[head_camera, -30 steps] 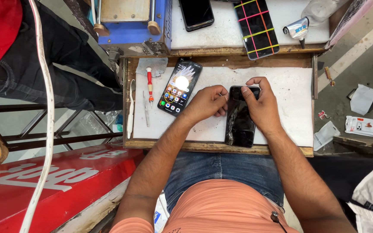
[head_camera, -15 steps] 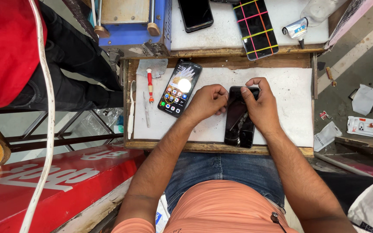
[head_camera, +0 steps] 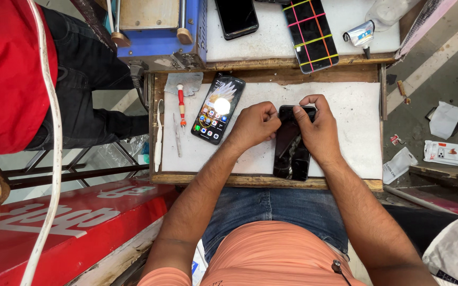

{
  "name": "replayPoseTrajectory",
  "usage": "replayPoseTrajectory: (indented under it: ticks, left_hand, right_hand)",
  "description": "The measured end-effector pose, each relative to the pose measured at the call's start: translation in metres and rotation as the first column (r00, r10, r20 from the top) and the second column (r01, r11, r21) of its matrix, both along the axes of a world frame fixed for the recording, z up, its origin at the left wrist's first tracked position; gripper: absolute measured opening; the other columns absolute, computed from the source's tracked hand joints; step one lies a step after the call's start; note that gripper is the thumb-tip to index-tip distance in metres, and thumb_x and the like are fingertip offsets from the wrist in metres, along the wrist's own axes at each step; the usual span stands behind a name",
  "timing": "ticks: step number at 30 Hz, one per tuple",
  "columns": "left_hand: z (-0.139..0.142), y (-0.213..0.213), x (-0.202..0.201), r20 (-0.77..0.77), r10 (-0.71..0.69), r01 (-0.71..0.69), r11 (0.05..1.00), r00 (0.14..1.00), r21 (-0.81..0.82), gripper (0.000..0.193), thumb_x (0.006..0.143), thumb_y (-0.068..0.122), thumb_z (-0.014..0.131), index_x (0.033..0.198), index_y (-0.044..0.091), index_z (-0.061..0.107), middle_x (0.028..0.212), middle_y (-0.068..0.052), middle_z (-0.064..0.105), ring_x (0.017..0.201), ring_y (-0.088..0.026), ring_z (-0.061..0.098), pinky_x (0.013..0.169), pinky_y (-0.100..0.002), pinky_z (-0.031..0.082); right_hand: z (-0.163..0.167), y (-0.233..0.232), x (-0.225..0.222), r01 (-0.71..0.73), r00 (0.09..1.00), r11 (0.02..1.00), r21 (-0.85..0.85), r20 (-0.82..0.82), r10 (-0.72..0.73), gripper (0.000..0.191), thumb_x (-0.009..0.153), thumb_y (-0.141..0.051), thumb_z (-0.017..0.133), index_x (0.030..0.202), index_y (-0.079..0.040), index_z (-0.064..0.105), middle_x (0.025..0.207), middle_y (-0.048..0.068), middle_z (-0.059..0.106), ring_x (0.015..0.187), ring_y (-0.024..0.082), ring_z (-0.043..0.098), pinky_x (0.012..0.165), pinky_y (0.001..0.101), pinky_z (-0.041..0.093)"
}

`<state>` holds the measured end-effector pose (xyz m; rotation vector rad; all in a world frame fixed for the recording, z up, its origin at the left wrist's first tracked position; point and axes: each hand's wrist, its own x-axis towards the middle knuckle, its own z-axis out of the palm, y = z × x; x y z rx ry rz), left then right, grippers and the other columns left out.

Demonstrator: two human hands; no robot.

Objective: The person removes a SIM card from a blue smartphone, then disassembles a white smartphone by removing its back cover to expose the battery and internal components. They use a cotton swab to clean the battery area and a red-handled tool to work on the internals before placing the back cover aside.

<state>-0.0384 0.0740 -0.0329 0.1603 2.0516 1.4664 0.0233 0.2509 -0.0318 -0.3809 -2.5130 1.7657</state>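
The dark phone lay lengthwise on the white work mat, its near end at the wooden tray's front edge. The left hand was curled shut against the phone's upper left edge. The right hand was clamped over its top right corner. A lit smartphone lay just left, beside a red-handled screwdriver.

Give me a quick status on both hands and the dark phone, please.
Left hand and right hand both gripping the dark phone at its top end. Phone flat on the white mat. Lit phone lies apart, left; nothing in the way.
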Motion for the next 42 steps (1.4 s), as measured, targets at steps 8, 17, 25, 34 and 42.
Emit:
replayPoseTrajectory:
  ticks: [8, 17, 25, 34, 42]
  left_hand:
    - [-0.017, -0.003, -0.003, 0.079, 0.029, -0.041, 0.987, 0.996, 0.153, 0.008, 0.093, 0.009, 0.062, 0.090, 0.001, 0.063, 0.071, -0.006, 0.071, 0.060, -0.012, 0.071, 0.052, -0.026, 0.060]
    - [-0.026, -0.007, -0.005, -0.020, 0.050, -0.043, 0.964, 0.999, 0.261, 0.015, 0.095, 0.010, 0.069, 0.105, 0.000, 0.067, 0.084, -0.006, 0.073, 0.071, -0.008, 0.070, 0.062, -0.023, 0.060]
    - [-0.022, -0.008, -0.001, -0.083, 0.099, -0.079, 0.973, 0.992, 0.217, 0.020, 0.094, 0.008, 0.066, 0.111, 0.000, 0.073, 0.082, -0.003, 0.074, 0.069, -0.008, 0.068, 0.063, -0.023, 0.058]
    - [-0.011, -0.018, 0.003, -0.212, 0.085, -0.073, 0.995, 0.974, 0.063, 0.025, 0.095, 0.012, 0.063, 0.115, 0.009, 0.078, 0.074, -0.001, 0.072, 0.064, -0.007, 0.063, 0.060, -0.025, 0.054]
    - [-0.011, -0.026, 0.010, -0.463, 0.051, -0.106, 0.990, 0.885, -0.094, 0.021, 0.093, 0.012, 0.066, 0.109, 0.007, 0.078, 0.092, -0.007, 0.077, 0.079, -0.018, 0.073, 0.074, -0.032, 0.058]
  right_hand:
    - [-0.006, 0.000, -0.004, 0.008, 1.000, 0.941, -0.339, -0.022, -0.017, 0.015, 0.106, -0.013, 0.063, 0.115, -0.007, 0.052, 0.080, 0.000, 0.062, 0.066, 0.003, 0.054, 0.053, 0.0194, 0.043]
    - [-0.007, 0.002, -0.003, -0.002, 1.000, 0.908, -0.419, -0.009, -0.002, 0.014, 0.106, -0.011, 0.061, 0.115, -0.007, 0.052, 0.082, 0.004, 0.065, 0.067, 0.005, 0.058, 0.054, 0.0198, 0.046]
    - [-0.003, 0.001, -0.006, 0.015, 1.000, 0.895, -0.446, 0.009, -0.012, 0.014, 0.105, -0.012, 0.062, 0.114, -0.007, 0.052, 0.082, 0.004, 0.065, 0.066, 0.006, 0.059, 0.053, 0.0202, 0.047]
    - [-0.009, 0.005, -0.006, 0.027, 1.000, 0.886, -0.462, 0.023, -0.018, 0.013, 0.105, -0.012, 0.063, 0.113, -0.008, 0.054, 0.084, 0.003, 0.065, 0.069, 0.006, 0.058, 0.055, 0.0199, 0.047]
    - [-0.010, 0.014, -0.006, 0.040, 0.999, 0.775, -0.631, 0.027, -0.030, 0.012, 0.104, -0.012, 0.064, 0.110, -0.010, 0.054, 0.089, 0.001, 0.066, 0.074, 0.006, 0.063, 0.063, 0.0204, 0.053]
